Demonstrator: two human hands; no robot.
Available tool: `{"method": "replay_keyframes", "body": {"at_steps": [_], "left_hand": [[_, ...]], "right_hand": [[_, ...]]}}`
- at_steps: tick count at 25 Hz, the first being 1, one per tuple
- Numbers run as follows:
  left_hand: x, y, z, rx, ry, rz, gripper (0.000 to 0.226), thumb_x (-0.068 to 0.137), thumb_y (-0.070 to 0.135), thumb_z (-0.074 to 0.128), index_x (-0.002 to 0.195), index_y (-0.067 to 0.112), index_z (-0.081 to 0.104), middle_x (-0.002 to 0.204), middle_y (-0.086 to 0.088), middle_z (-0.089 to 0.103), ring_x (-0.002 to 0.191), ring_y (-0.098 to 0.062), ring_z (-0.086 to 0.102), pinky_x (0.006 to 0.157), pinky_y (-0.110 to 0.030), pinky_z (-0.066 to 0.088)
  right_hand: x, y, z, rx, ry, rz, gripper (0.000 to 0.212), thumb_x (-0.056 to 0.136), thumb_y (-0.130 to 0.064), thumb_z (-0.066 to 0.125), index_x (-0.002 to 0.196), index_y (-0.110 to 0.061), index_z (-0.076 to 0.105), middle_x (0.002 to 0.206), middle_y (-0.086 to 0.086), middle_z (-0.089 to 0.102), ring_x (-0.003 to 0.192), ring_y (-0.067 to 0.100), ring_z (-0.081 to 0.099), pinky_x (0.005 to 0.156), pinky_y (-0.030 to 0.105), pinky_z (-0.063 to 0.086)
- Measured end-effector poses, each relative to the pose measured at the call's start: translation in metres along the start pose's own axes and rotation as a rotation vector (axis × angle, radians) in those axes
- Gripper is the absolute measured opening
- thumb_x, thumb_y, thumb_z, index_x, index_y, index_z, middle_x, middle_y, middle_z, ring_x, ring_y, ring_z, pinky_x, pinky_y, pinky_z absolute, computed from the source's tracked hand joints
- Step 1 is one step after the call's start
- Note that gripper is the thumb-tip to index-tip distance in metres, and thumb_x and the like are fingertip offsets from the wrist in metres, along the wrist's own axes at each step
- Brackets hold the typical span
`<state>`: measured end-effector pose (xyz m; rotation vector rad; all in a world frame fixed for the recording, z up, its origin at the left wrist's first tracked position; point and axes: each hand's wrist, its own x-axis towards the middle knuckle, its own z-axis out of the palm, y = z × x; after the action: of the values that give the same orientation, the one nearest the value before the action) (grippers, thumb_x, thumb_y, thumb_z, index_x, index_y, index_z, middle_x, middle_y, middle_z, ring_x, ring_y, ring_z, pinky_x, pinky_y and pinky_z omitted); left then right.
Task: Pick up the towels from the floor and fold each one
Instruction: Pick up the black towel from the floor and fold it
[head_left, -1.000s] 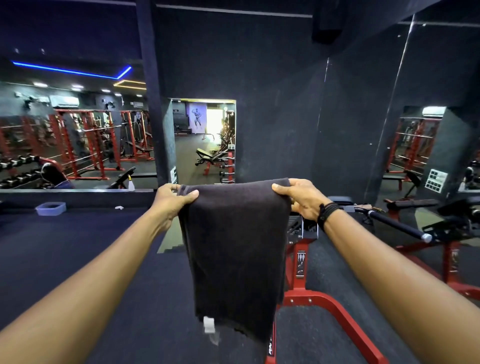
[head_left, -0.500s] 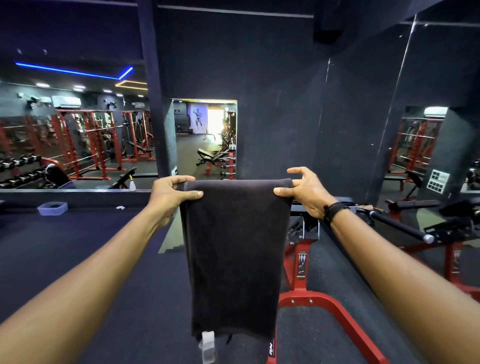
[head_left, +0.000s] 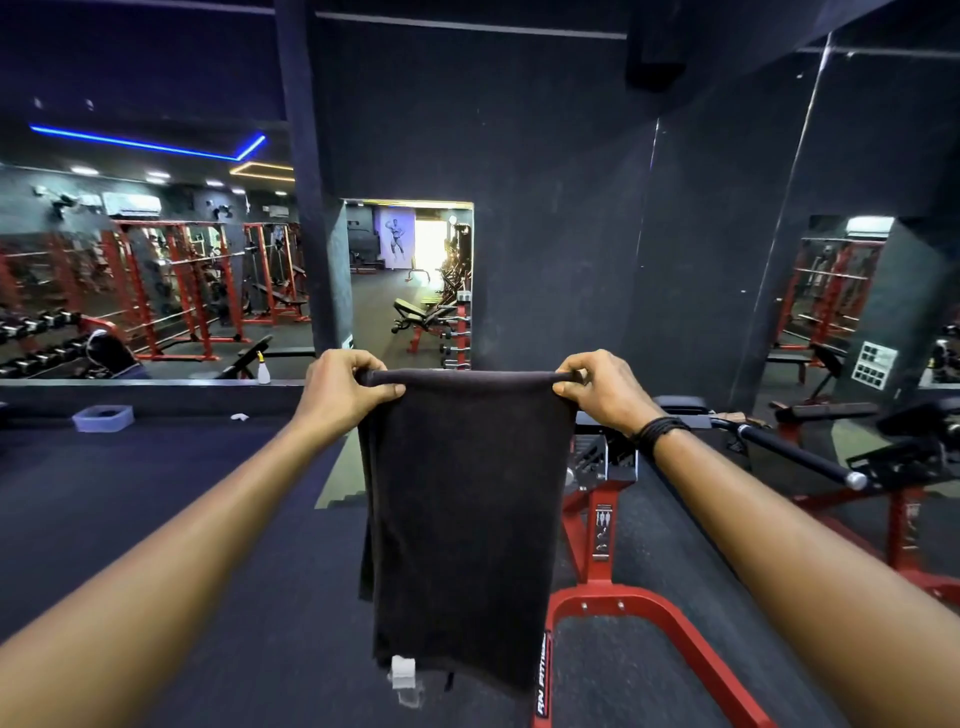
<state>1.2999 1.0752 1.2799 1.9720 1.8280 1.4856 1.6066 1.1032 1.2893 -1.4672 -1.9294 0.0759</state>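
A gym: red squat racks and dumbbell rows far left of the fingers, adjustable bench beyond them, red machine frame below right.

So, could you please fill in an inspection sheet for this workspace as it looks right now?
Surface: dark gym floor, no table.
Job's things: dark towel held up, hanging doubled, white tag at its lower edge.
Clutter: small tray and white scrap by the mirror; spray bottle.
Grippers: left hand and right hand each pinch a top corner.
Cables: nothing seen.
Surroundings: red machine frame, padded bar, mirrors reflecting racks.
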Motion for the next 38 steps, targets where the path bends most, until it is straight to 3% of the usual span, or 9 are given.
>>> {"method": "replay_keyframes", "body": {"at_steps": [3, 7, 12, 16, 23, 28, 31, 35, 38], "left_hand": [[0.006, -0.003, -0.006, 0.160, -0.094, 0.064, 0.020, 0.068, 0.031, 0.085, 0.069, 0.020, 0.068, 0.074, -0.007, 0.061, 0.073, -0.016, 0.057, 0.064, -0.026, 0.035], [0.006, 0.009, -0.014, 0.204, -0.686, -0.129, 0.026, 0.073, 0.027, 0.082, 0.062, 0.016, 0.061, 0.057, 0.001, 0.055, 0.047, -0.004, 0.050, 0.047, -0.010, 0.038], [0.034, 0.049, -0.032, -0.766, -0.332, -0.177, 0.052, 0.057, 0.040, 0.085, 0.102, 0.022, 0.065, 0.096, 0.003, 0.073, 0.088, -0.014, 0.069, 0.070, -0.025, 0.055], [-0.006, 0.019, -0.012, -0.536, -0.663, -0.342, 0.093, 0.016, 0.053, 0.093, 0.100, 0.021, 0.069, 0.097, 0.006, 0.075, 0.083, -0.003, 0.071, 0.062, -0.017, 0.055], [-0.026, -0.020, 0.000, -0.744, -0.707, -0.469, 0.086, 0.039, 0.043, 0.095, 0.113, 0.008, 0.067, 0.112, -0.011, 0.070, 0.100, -0.022, 0.067, 0.083, -0.035, 0.056], [-0.042, -0.020, 0.017, -0.825, -0.356, -0.494, 0.041, 0.069, -0.007, 0.075, 0.108, 0.001, 0.063, 0.107, -0.017, 0.070, 0.097, -0.024, 0.067, 0.083, -0.028, 0.057], [-0.034, -0.019, 0.024, -0.776, -0.082, -0.528, 0.055, 0.065, -0.009, 0.079, 0.113, 0.005, 0.054, 0.105, -0.014, 0.063, 0.098, -0.025, 0.061, 0.089, -0.035, 0.052], [-0.031, -0.012, 0.019, -0.777, -0.184, -0.417, 0.075, 0.060, -0.011, 0.081, 0.127, 0.006, 0.053, 0.109, -0.010, 0.065, 0.099, -0.020, 0.063, 0.087, -0.027, 0.053], [-0.028, -0.008, 0.009, -0.547, -0.165, -0.292, 0.049, 0.056, -0.001, 0.087, 0.101, 0.009, 0.070, 0.092, -0.009, 0.068, 0.085, -0.018, 0.061, 0.070, -0.018, 0.054]], "right_hand": [[-0.001, 0.004, 0.001, 0.035, -0.026, 0.006, 0.006, 0.086, -0.017, 0.067, 0.086, -0.012, 0.070, 0.088, 0.009, 0.056, 0.083, 0.020, 0.054, 0.071, 0.022, 0.036], [-0.003, 0.012, -0.006, 0.004, -0.373, 0.008, 0.008, 0.086, -0.016, 0.069, 0.080, -0.013, 0.066, 0.077, 0.008, 0.067, 0.072, 0.017, 0.060, 0.074, 0.040, 0.052], [0.026, -0.020, -0.062, 0.898, -0.292, 0.107, 0.020, 0.083, -0.026, 0.068, 0.099, -0.020, 0.059, 0.084, -0.008, 0.070, 0.071, 0.003, 0.064, 0.068, 0.025, 0.055], [-0.018, 0.003, -0.003, 0.865, -0.687, 0.251, 0.042, 0.070, -0.019, 0.073, 0.109, -0.007, 0.064, 0.102, 0.007, 0.073, 0.088, 0.017, 0.071, 0.069, 0.029, 0.058], [-0.015, 0.015, 0.028, 1.154, -0.260, 0.481, 0.018, 0.093, -0.016, 0.059, 0.108, -0.006, 0.063, 0.090, 0.007, 0.072, 0.076, 0.013, 0.069, 0.063, 0.024, 0.057], [-0.025, 0.018, 0.017, 0.960, -0.411, 0.415, 0.028, 0.084, 0.003, 0.066, 0.111, -0.003, 0.064, 0.099, 0.011, 0.072, 0.079, 0.016, 0.071, 0.064, 0.026, 0.058], [-0.024, 0.004, 0.014, 0.992, -0.265, 0.417, 0.029, 0.083, 0.006, 0.067, 0.110, -0.001, 0.060, 0.101, 0.017, 0.069, 0.072, 0.015, 0.070, 0.061, 0.025, 0.058], [-0.012, 0.013, 0.010, 0.918, -0.288, 0.274, 0.092, 0.061, 0.002, 0.085, 0.135, -0.023, 0.036, 0.119, 0.021, 0.061, 0.105, 0.027, 0.063, 0.091, 0.040, 0.054], [-0.007, 0.015, 0.002, 0.687, -0.274, 0.179, 0.086, 0.057, 0.000, 0.088, 0.132, -0.014, 0.049, 0.106, 0.014, 0.064, 0.098, 0.022, 0.063, 0.091, 0.042, 0.054]]}}
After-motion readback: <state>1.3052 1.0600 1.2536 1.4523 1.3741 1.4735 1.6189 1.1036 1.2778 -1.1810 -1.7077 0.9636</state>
